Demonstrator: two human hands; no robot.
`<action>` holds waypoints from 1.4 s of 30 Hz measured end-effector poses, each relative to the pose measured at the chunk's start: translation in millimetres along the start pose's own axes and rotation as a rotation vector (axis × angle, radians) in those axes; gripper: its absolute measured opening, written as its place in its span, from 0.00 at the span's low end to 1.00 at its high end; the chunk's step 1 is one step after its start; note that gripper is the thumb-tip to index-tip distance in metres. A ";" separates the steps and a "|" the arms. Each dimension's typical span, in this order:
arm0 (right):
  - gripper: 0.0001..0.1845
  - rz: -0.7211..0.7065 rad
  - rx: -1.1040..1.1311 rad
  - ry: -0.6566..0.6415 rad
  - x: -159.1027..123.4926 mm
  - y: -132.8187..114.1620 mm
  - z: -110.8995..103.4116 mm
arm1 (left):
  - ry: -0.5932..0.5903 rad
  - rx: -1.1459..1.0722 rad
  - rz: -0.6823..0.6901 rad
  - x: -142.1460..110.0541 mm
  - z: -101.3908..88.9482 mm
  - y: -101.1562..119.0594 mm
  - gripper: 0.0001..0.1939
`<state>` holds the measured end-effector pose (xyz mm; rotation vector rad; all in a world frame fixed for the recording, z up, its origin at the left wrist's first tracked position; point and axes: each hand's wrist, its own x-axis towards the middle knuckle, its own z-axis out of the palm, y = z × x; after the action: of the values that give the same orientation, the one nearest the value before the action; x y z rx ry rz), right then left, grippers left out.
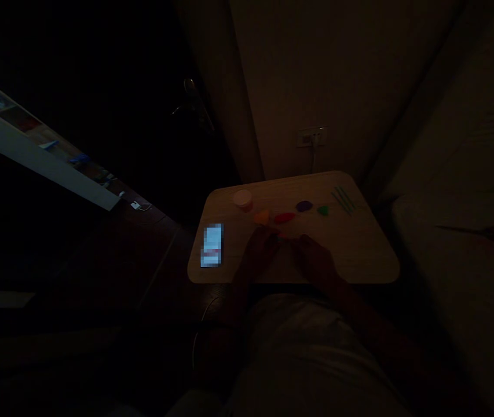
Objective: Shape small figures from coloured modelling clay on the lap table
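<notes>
Dim light hides much of the detail. Near the front of a small wooden-topped table [372, 263], my left hand [262, 246] and my right hand [314, 255] almost meet, fingers closed. Between their fingertips shows a small red piece [287, 236], with a hint of something thin and greenish beside it; its kind cannot be made out. Just beyond the hands lie an orange piece [262, 217], a longer red piece [284, 218], a purple piece [304, 206] and a green piece [323, 211]. Several thin green sticks [343, 200] rest at the back right.
A pale pink round tub [243, 200] stands at the table's back left. A lit phone [212, 245] lies at the left edge. Scissors [492, 233] rest on a pale surface to the right. Behind the table is a wall socket [311, 137] with a plugged-in cable.
</notes>
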<state>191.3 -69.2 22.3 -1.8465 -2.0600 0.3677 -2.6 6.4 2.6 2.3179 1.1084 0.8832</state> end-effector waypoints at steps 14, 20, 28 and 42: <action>0.25 -0.002 0.089 0.058 1.5 3.0 1.1 | 0.020 -0.013 -0.019 -0.4 2.1 -3.4 0.15; 0.23 0.018 0.086 0.051 2.9 3.6 3.5 | 0.019 0.015 -0.012 0.7 3.4 -2.2 0.17; 0.23 0.002 0.341 0.258 3.1 12.0 7.4 | 0.010 -0.012 -0.032 0.4 4.6 -4.0 0.17; 0.25 0.106 -0.054 -0.043 -1.1 -9.4 -5.8 | 0.020 0.021 0.067 0.2 -4.4 13.1 0.07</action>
<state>185.3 -71.6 31.3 -2.0020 -2.0235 0.3856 1.4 -0.8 13.7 2.3809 1.0578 0.9256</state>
